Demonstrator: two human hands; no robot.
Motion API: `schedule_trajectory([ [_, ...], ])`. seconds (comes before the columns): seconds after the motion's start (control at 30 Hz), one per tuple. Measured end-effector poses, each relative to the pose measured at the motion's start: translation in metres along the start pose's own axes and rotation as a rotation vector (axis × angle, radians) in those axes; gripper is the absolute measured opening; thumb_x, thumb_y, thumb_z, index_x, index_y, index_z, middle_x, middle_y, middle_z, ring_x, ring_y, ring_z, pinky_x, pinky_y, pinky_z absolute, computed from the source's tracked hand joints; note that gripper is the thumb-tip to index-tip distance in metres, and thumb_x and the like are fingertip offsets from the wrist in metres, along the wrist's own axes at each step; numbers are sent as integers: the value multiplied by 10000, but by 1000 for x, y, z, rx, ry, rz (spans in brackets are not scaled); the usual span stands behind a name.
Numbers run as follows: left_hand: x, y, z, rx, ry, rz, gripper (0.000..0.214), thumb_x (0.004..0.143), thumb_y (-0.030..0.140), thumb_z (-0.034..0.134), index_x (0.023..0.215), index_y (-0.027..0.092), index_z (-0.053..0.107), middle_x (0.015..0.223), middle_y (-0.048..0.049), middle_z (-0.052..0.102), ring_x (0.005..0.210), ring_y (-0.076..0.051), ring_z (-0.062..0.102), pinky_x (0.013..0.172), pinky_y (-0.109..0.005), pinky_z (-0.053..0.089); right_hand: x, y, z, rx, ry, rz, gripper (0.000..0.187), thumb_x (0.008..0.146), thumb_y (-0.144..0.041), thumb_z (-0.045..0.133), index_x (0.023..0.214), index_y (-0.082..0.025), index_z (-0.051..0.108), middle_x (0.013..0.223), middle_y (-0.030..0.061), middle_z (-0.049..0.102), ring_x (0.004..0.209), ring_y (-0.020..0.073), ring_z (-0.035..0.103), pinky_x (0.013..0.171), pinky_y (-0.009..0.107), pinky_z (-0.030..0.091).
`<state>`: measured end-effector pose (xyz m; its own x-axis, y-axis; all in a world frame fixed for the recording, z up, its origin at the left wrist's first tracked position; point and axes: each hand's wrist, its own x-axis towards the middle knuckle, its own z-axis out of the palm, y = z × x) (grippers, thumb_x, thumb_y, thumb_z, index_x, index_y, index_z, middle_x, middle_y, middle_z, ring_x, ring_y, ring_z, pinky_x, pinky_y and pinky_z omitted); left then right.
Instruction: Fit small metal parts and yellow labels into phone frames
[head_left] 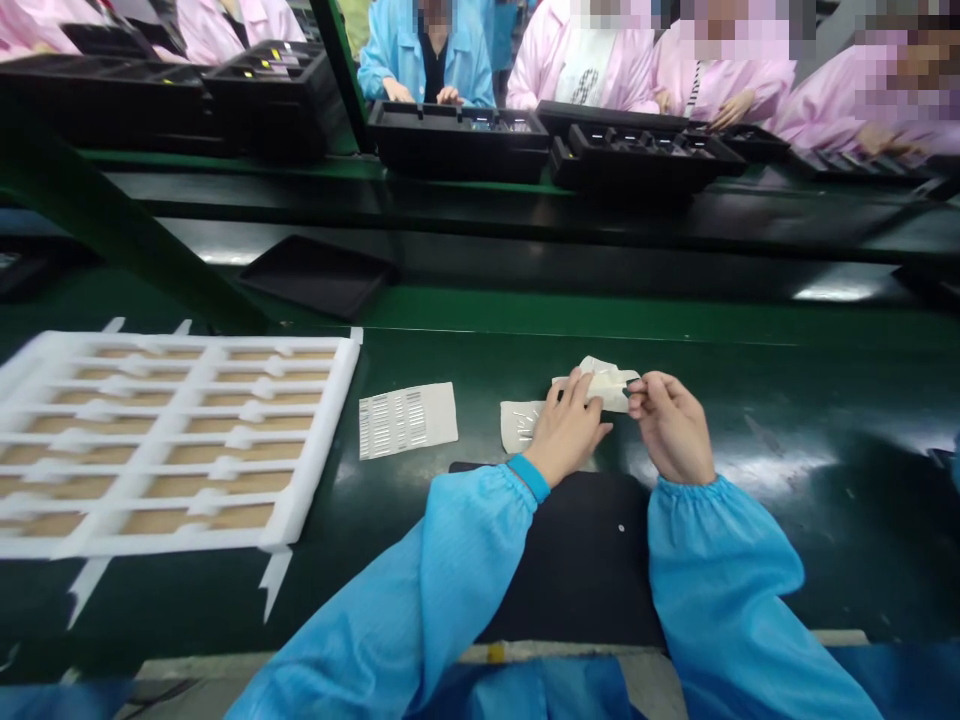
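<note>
My left hand [566, 428] and my right hand [673, 425] are together over the green work surface [465, 520]. Both pinch a small crumpled white paper strip [609, 385] between fingertips, the left from the left side, the right at its right end. Under my left hand lies another white sheet [519, 423] with faint small marks. A black mat [585, 560] lies in front of me beneath both blue sleeves.
A white foam tray [315, 440] with several slots sits at the left. A white label sheet [407, 419] with printed rows lies beside it. A black flat tray [315, 275] and stacked black trays [457, 140] stand beyond, where several people in pink and blue coats work.
</note>
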<state>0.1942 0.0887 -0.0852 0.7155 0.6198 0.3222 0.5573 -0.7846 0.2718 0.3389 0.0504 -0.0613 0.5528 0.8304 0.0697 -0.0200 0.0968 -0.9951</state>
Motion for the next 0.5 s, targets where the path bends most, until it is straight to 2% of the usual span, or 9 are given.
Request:
schedule_trajectory([
  [0.1,3,-2,0,-59,20,-17,259,974,290,519,1140,108,596,1381,-181,524,1394,-326,383,1121,-463,325,-11,-4,10,193,-99,156,298,699,-414,821,829,-195,666,720,-21,612,602,80,551,547,198,486],
  [0.27,5,-4,0,-121,-19,20,214,988,189,456,1140,158,604,1158,-99,681,1235,-249,551,1127,-474,335,-20,-8,19,226,-88,109,264,712,-351,833,870,-196,689,802,7,707,664,105,650,650,238,571],
  [0.37,4,-5,0,-176,-25,7,216,974,172,477,1144,176,610,1191,-89,682,1268,-249,536,1165,-519,281,-26,-14,22,197,-113,70,248,747,-348,806,913,-200,695,859,27,738,718,141,699,722,300,604],
  [0.5,2,-9,-4,-287,7,-37,286,967,133,470,1221,180,593,1345,-91,611,1359,-243,460,1187,-519,257,-35,-22,26,195,-165,50,253,788,-344,775,982,-217,674,840,20,751,754,164,724,770,335,614],
])
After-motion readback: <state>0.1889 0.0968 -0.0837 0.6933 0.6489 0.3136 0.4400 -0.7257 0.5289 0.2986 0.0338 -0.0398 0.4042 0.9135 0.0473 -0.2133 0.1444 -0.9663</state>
